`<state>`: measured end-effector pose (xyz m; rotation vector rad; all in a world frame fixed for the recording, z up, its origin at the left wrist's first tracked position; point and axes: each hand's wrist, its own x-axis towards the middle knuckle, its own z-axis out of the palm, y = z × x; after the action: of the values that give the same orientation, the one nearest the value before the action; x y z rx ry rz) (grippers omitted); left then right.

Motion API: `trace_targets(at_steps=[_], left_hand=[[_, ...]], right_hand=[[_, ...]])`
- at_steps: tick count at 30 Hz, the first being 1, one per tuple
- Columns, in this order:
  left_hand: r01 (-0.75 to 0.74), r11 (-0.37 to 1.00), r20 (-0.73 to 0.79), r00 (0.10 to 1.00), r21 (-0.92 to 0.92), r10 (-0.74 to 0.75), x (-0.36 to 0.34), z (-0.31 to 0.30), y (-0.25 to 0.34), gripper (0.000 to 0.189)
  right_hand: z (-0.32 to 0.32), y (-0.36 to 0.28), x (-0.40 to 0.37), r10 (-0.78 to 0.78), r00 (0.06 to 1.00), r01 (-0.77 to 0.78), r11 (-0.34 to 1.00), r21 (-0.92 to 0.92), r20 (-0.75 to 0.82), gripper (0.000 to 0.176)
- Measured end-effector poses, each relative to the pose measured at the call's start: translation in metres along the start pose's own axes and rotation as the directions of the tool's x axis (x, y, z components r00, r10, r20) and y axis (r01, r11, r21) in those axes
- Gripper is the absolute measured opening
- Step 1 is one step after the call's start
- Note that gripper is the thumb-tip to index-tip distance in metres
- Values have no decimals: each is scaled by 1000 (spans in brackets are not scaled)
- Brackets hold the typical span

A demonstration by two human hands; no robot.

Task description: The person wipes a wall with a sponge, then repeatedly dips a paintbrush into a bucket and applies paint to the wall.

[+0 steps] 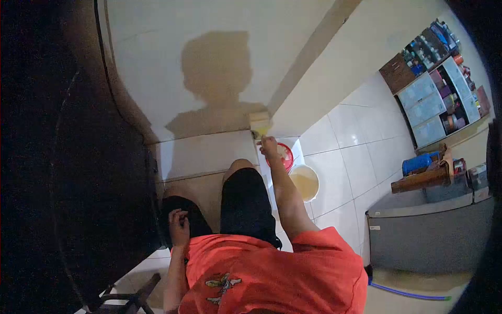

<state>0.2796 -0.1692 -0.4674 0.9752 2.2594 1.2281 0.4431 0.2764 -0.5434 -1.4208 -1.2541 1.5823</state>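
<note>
My right hand (269, 147) is closed around the handle of a wide paintbrush (259, 122). The pale brush head, yellowish near the handle, is against the foot of the wall (151, 57), close to the corner. Just right of that hand, a red-rimmed tub (289, 157) sits on the floor, partly hidden by my forearm. Below it stands a white bucket (317, 184) holding cream-coloured liquid. My left hand (179, 228) rests over my left thigh, its fingers loosely bent with nothing seen in them.
A dark panel (63, 157) fills the left side. To the right, a wall corner (314, 68) juts out above the tiled floor (340, 162). A grey refrigerator (423, 235) with items on top and a shelf cabinet (426, 107) are farther right. A dark chair-like frame (138, 298) is at lower left.
</note>
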Motion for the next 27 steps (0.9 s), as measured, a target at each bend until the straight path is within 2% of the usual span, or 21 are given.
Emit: trace_targets(at_steps=[2,4,5,6,7,8,9,10,11,12,13,15,17,19,21,24,27], left_hand=[[-13,999,10,1000,36,12,1,-1,3,20],[0,998,35,999,65,-2,3,0,5,19],[-6,997,69,998,80,1,4,1,5,19],[-76,986,58,996,151,68,7,4,4,19],[-143,966,62,989,218,132,7,6,3,18],[-145,964,120,985,222,121,6,7,5,18],[-137,947,125,987,290,105,9,9,8,18],[-130,926,122,988,355,92,9,11,9,18],[-135,926,152,985,353,86,9,13,9,18],[-154,919,158,982,362,103,10,13,10,18],[-171,915,156,980,367,120,9,14,9,19],[-148,919,180,980,364,86,10,13,21,19],[-125,921,190,980,368,58,10,14,19,18],[-182,919,206,972,351,114,11,15,7,18],[-164,920,207,974,356,94,9,13,13,18],[-131,915,207,977,382,53,7,12,18,18],[-131,910,201,978,393,54,8,12,17,18]], right_hand=[[-11,5,-7,54,999,-54,998,-29,-2,30],[-29,12,-14,-203,975,222,895,-387,92,29],[-41,7,-24,-202,979,196,883,-427,32,26],[-50,-17,-43,-193,981,156,870,-467,-33,24],[-82,10,-30,-620,768,620,658,-428,161,21],[-91,-33,-64,-208,972,173,949,-265,-108,23],[-106,-74,-100,-79,986,33,955,-295,-148,21],[-135,-83,-119,-207,967,156,941,-300,-146,19],[-156,-105,-142,-257,945,152,892,-425,-201,18],[-164,-134,-172,-170,951,52,912,-408,-258,19],[-174,-153,-188,-122,946,-75,820,-568,-301,20],[-199,-156,-189,38,943,-277,645,-712,-332,18],[-210,-128,-166,202,924,-382,406,-830,-326,17],[-210,-90,-146,250,929,-338,271,-901,-273,19],[-217,-43,-119,269,926,-327,215,-920,-266,16],[-210,-20,-105,288,932,-272,155,-950,-220,17],[-210,-7,-102,224,954,-250,215,-944,-201,16]])
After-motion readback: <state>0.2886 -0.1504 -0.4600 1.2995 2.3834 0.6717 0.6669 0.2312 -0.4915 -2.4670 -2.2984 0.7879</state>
